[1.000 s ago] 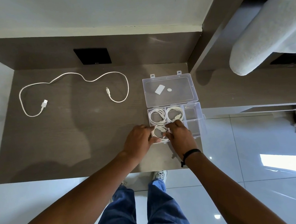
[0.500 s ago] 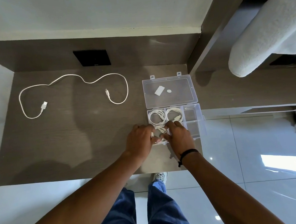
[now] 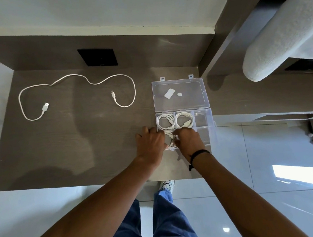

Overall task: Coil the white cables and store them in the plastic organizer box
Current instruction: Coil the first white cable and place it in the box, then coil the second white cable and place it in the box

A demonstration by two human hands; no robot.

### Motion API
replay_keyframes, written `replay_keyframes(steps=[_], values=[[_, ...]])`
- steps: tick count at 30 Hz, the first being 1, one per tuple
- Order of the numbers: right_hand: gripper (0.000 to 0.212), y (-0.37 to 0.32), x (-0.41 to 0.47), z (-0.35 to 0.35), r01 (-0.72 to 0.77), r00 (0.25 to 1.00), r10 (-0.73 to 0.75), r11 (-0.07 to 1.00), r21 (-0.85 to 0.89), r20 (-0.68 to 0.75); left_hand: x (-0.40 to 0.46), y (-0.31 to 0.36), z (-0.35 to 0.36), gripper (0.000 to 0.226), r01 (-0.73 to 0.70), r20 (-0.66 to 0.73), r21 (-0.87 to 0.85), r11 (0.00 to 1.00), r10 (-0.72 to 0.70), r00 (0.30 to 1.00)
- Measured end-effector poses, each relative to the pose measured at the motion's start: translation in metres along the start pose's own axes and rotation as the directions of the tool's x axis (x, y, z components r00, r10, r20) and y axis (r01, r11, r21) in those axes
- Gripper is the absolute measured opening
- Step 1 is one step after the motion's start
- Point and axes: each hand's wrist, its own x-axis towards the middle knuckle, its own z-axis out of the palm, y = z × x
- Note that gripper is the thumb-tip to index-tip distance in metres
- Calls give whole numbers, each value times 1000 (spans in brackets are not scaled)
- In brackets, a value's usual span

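A clear plastic organizer box (image 3: 210,124) lies open at the desk's right end, its lid (image 3: 180,93) folded back. Two coiled white cables fill the back compartments, one on the left (image 3: 165,121) and one in the middle (image 3: 184,119). My left hand (image 3: 150,141) and my right hand (image 3: 189,139) meet over the front left compartment and press a third coiled white cable (image 3: 170,136) into it; the hands hide most of that coil. A long uncoiled white cable (image 3: 74,79) sprawls across the desk's left half.
The dark wooden desk (image 3: 68,147) backs onto a panel with a black square plate (image 3: 98,57). A pale upholstered piece (image 3: 285,33) stands at the right. The box overhangs the desk's right edge slightly. Glossy floor tiles lie below.
Both hands have pushed the coiled cable lower into the front left compartment and closed over it more. The loose cable and the box have not moved.
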Motion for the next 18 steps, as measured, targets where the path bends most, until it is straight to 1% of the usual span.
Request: replay_keyframes(steps=[2,4,6,8,9,11,12,13,15,17,18], values=[[17,-4,1,2,-27,999,28,999,29,-32,1,-1,0,41,11,1,-29,1000,-11,1000],[17,-4,-1,3,-32,999,34,999,37,-37,-1,-3,1,43,-10,-7,-59,998,9,1000],[24,-5,-5,1,-24,1000,24,999,35,-14,-6,-11,3,44,-53,-53,-110,992,48,997],[33,-8,-9,-5,1,1000,-1,1000,-2,-19,-10,-25,5,38,-127,-180,-211,969,89,980],[34,-12,-8,-11,31,998,-33,999,-42,-51,-9,-34,6,32,-172,-264,-245,954,105,959],[30,-26,4,-22,140,980,-155,982,-126,-123,2,-58,3,26,-212,-415,-238,948,99,905],[30,-37,16,-27,203,963,-227,966,-162,-144,13,-72,0,29,-198,-445,-214,957,85,892],[31,-51,32,-32,264,944,-296,942,-209,-145,26,-87,-5,36,-166,-441,-178,970,72,895],[36,-79,69,-38,358,903,-414,875,-325,-119,53,-112,-16,47,-119,-361,-60,991,90,928],[38,-104,105,-37,379,890,-452,811,-445,-66,74,-131,-22,53,-161,-257,36,986,164,952],[38,-113,120,-36,375,887,-459,775,-509,-46,81,-138,-23,55,-204,-224,44,978,209,952]])
